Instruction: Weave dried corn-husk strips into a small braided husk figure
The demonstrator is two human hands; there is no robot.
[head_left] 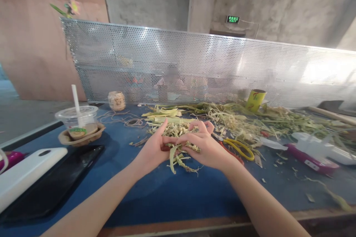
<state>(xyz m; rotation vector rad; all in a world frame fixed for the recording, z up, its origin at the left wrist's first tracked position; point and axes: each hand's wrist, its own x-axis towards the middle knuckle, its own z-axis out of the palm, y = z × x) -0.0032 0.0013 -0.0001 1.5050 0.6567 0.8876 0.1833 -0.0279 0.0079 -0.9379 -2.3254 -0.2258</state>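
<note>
My left hand point(154, 147) closes around the left side of a braid of pale green plant strips point(181, 163), its thumb pointing up. From the other side my right hand point(205, 145) pinches the same braid, with some fingers curled above it. Loose strip ends hang below my fingers toward the blue tabletop. Just behind the hands lies a heap of braided, dried plant pieces point(178, 129). Yellow-handled scissors point(241, 149) lie right of my right hand, with a red-handled tool point(236, 158) partly hidden beside them.
On the left are a plastic cup point(80, 118) with a straw in a cardboard holder point(83, 139), a white power bank-like slab point(30, 172) and a black tablet-like slab point(59, 181). Plant strips point(278, 118), a yellow-green can point(256, 100) and a purple-and-white device point(311, 158) lie right. A perforated metal screen point(200, 66) stands behind.
</note>
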